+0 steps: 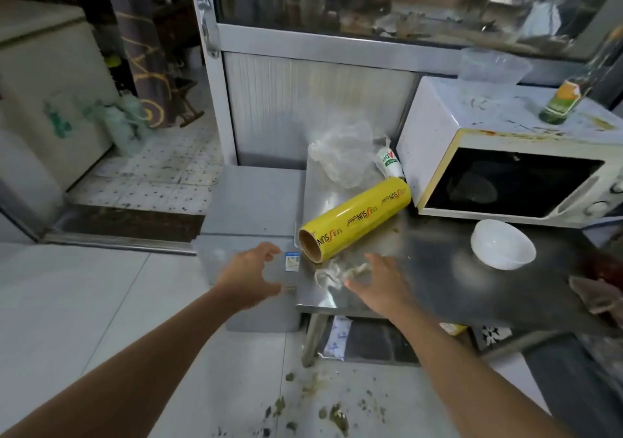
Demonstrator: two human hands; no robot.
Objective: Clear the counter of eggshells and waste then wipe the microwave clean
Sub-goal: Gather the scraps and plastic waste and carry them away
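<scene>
loosely both hands flank crumpled waste on steel counter.

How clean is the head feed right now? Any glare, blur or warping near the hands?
Head view: wide-angle warping bends the white microwave and the frame edges; soft glare sheens the steel counter; both hands, left and right, are slightly motion-blurred, as is the crumpled waste between them; the yellow cling-wrap roll reads sharp.

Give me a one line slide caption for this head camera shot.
Both hands, left hand and right hand, reach for crumpled waste on the steel counter beside a yellow wrap roll and stained microwave.
</scene>
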